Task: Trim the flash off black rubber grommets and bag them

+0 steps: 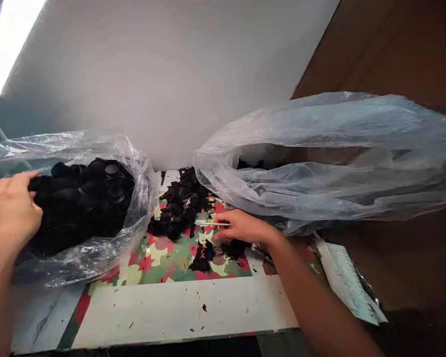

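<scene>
My left hand (13,210) is at the left edge of a clear plastic bag (143,173), over a heap of black ribbed rubber-like parts (85,198). Its visible fingers are loosely bent and slightly apart, with nothing seen in them; some fingertips are hidden. In my right hand (245,228), closed fingers grip a slim white stick-like tool (210,223) that points left over the table. Beside the tool lies a pile of black scraps and ribbed pieces (178,208). Smaller black scraps (204,255) lie under and in front of this hand.
A second, large plastic bag (327,183) lies wide open on the right, with some black pieces inside. Behind it rises a brown cardboard panel (386,54). The camouflage-patterned table cover (167,270) has a white strip (163,310) with black crumbs. A whitish sheet (347,277) lies right.
</scene>
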Action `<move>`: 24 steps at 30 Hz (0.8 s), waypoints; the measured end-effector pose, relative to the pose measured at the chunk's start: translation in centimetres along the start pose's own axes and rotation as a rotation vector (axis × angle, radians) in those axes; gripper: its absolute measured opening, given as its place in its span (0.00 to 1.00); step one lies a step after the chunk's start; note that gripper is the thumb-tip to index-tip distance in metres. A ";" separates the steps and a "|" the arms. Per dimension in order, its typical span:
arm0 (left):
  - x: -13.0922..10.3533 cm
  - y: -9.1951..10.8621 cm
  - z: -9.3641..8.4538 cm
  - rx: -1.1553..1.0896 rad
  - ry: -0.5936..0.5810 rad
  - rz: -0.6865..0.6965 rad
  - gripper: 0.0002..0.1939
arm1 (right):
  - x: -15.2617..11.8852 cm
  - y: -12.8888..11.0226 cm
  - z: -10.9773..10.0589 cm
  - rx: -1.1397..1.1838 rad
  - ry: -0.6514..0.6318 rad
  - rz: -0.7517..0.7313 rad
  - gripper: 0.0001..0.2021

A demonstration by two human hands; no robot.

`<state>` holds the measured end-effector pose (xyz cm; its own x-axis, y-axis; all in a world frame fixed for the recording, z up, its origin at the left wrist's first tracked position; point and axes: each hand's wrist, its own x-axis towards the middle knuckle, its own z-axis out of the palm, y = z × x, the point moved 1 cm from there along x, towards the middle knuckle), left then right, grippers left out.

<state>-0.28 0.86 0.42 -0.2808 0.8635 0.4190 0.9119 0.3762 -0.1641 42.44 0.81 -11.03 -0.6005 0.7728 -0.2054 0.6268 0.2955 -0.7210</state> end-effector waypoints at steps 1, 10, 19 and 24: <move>-0.9 1.4 -0.8 -0.053 0.086 0.065 0.28 | -0.2 0.2 -0.1 -0.039 -0.023 -0.020 0.12; -10.8 14.0 -2.5 -0.734 -0.942 0.749 0.19 | 0.2 0.9 0.6 0.333 -0.078 0.000 0.20; -14.3 20.1 2.0 -1.707 -1.034 0.153 0.21 | 2.0 -2.1 4.2 0.719 0.341 0.030 0.24; -13.9 19.8 2.6 -1.805 -0.973 0.008 0.20 | 1.1 -1.9 3.3 0.569 0.546 0.007 0.21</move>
<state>20.87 -2.86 -10.97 0.2468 0.9501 -0.1908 -0.0570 0.2108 0.9759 38.95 -0.71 -12.06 -0.1766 0.9836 0.0364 0.1907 0.0705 -0.9791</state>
